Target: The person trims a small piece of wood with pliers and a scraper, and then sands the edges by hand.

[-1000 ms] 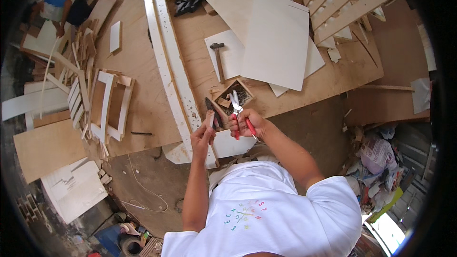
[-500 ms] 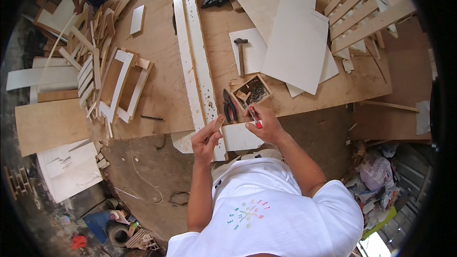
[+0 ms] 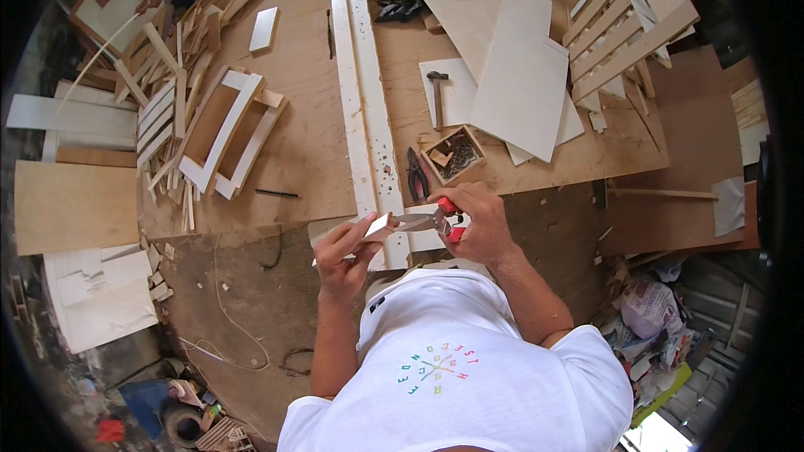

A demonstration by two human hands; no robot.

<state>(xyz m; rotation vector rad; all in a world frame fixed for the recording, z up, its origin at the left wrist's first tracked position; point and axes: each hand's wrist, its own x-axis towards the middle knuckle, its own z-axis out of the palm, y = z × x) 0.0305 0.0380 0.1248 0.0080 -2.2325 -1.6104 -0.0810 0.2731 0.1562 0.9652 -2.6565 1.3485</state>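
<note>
Hands point(image 3: 338, 261), white strip point(image 3: 379, 228), probably red-handled snips point(image 3: 419, 222)

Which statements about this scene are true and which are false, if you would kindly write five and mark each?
1. The right hand holds a red-handled silver hand tool. True.
2. The left hand is empty. False: the left hand holds a small white-faced wooden block.
3. A wooden-handled hammer lies on a flat white panel. True.
4. The dark metal pliers lie inside the open square wooden box. False: the pliers lie outside the box, to its left.
5. The pale slatted wooden frame is right of the hammer. True.
</note>
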